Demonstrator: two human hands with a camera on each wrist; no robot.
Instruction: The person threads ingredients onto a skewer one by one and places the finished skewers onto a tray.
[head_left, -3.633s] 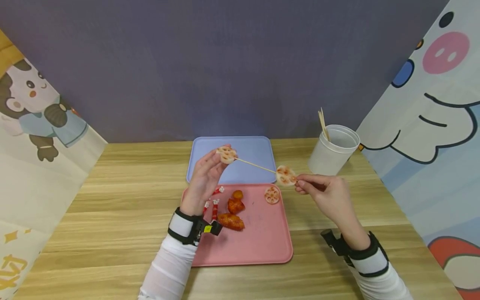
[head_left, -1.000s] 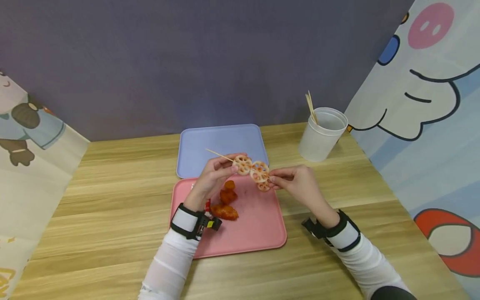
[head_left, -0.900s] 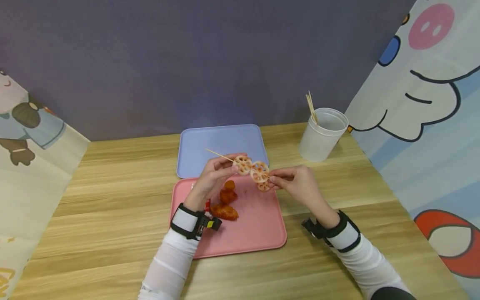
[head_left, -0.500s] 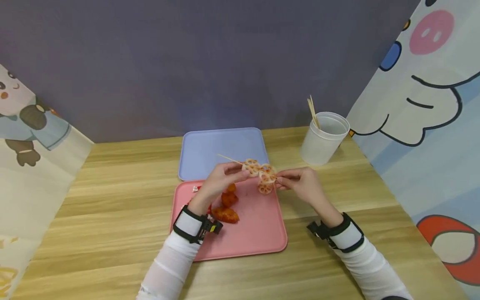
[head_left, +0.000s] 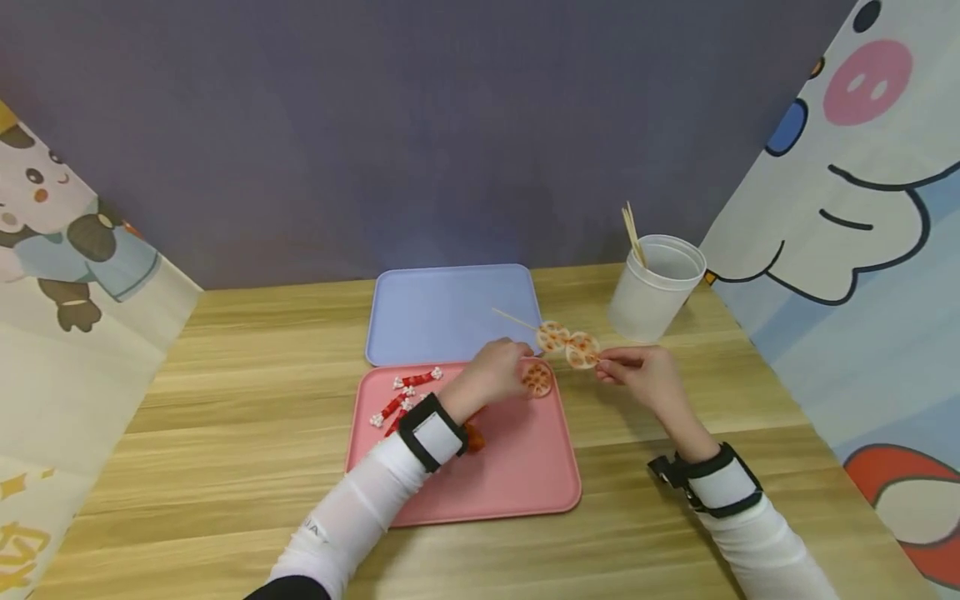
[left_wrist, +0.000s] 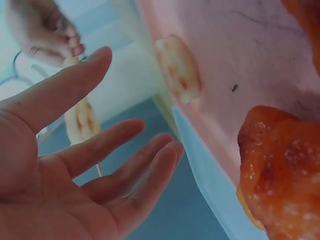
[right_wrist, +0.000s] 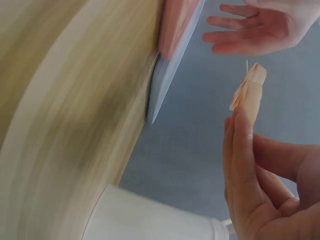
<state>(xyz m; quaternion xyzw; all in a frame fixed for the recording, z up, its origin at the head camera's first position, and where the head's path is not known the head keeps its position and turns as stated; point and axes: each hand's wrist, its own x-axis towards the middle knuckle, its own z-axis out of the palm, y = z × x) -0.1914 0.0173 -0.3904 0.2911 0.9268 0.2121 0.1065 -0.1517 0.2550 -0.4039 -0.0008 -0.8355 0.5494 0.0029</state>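
Observation:
In the head view my right hand (head_left: 647, 377) pinches a thin bamboo skewer (head_left: 513, 317) near its right end. Two pale lotus root slices (head_left: 553, 336) are threaded on it, clear of the table, the bare end pointing left. My left hand (head_left: 492, 372) hovers over the upper part of the pink tray (head_left: 517, 487), beside a loose lotus root slice (head_left: 538, 380) near the tray's right rim. The left wrist view shows that hand's fingers (left_wrist: 75, 95) spread, nothing between them, apart from the slice. Glossy orange-brown meat pieces (left_wrist: 285, 165) lie on the tray, partly hidden by the left arm.
Several red pieces with white ends (head_left: 417, 379) lie at the pink tray's left. Behind it sits a blue tray (head_left: 450, 312). A white cup (head_left: 651, 296) holding bamboo skewers (head_left: 633, 233) stands at the back right, against a dark wall.
My left hand has let go of the skewered lotus slices and moved down over the pink tray, toward the loose slice. My right hand has carried the skewer rightward.

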